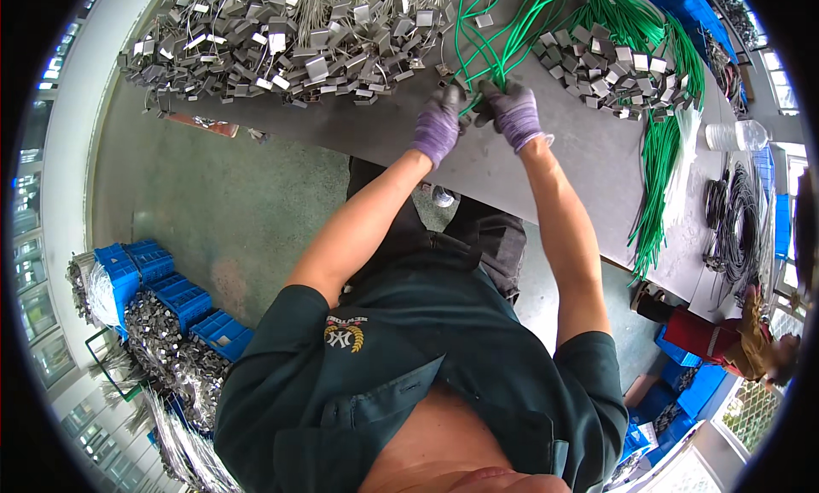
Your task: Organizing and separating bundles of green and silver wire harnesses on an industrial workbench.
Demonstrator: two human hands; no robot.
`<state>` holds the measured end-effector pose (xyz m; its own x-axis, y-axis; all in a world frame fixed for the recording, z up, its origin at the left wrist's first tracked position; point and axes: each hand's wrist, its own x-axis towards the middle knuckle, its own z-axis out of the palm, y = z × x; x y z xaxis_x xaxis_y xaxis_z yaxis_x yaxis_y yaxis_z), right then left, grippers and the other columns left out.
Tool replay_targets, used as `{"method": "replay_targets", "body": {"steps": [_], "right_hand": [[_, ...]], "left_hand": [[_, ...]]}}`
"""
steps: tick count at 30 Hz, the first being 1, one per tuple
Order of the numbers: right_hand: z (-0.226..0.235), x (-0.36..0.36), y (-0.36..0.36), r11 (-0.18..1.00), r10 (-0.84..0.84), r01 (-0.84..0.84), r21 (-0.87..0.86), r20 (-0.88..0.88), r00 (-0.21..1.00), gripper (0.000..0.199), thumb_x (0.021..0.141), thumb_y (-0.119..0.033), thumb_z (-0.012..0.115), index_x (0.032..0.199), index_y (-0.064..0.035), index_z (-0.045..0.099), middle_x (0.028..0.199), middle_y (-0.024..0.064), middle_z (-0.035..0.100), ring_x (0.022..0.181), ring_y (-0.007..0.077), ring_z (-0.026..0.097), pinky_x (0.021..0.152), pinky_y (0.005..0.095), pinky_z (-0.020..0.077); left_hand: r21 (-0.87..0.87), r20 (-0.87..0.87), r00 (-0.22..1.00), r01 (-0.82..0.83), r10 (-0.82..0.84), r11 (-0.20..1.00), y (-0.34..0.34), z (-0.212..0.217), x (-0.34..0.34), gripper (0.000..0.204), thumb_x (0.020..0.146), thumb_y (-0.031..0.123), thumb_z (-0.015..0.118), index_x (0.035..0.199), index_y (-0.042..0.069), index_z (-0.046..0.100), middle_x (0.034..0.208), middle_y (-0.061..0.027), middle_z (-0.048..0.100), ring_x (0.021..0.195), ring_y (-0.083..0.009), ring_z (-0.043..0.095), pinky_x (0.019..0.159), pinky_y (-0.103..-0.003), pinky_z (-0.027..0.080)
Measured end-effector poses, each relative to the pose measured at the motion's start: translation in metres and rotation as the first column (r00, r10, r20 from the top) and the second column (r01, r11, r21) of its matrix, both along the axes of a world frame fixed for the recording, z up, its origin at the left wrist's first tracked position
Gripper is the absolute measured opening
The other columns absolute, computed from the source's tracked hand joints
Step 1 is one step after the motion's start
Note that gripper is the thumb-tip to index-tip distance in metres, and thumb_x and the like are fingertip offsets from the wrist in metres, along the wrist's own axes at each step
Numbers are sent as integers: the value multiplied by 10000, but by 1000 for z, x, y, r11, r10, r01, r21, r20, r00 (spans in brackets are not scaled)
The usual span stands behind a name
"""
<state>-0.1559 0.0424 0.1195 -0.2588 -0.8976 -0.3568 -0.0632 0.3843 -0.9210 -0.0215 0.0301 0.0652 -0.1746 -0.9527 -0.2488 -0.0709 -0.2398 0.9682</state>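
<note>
A person stands at a grey tabletop [546, 165], seen from above, both forearms reaching up toward twelve o'clock. Both hands wear purple-grey gloves. The left hand [439, 122] and right hand [512, 111] meet near the centre top of the view, their fingers closed together around a bundle of green wires [499, 41] that fans away toward twelve o'clock; a small metal clip seems to sit between the hands, though it is too small to make out clearly. The wires look thin, light and floppy, likely to slide over one another, so a firm pinch close to the clipped end probably controls them best, while the loose lengths will trail. At eleven o'clock lies a large heap of grey metal clips on pale wires [281, 41]. At one o'clock a smaller pile of clips [601, 66] rests on more green wire, and another green bundle [657, 177] hangs over the tabletop's edge at three o'clock, near a clear bottle [738, 135] and coils of black cable [729, 220]. On the floor at eight o'clock stand blue crates [183, 297] with more metal parts. Another person in red [708, 339] crouches at four o'clock.
</note>
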Motion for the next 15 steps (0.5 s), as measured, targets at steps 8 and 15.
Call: {"method": "replay_targets", "body": {"steps": [8,15], "right_hand": [[-48,-96,-31,994,-67,33,-100,-357,932,316,848,-322,525,818,-10,565,489,10,424,352,119,382,343,280,292],[17,-100,-17,820,-212,385,-424,400,892,327,893,-345,477,815,-36,553,495,-41,306,373,67,237,348,231,192]], "left_hand": [[-397,472,816,535,-334,746,-22,-11,-18,467,778,227,657,1153,34,457,824,-125,604,769,-258,584,732,-363,462],[-298,703,649,639,-289,710,-41,35,-4,355,792,268,622,1047,40,529,894,-176,610,807,-323,597,718,-402,472]]}}
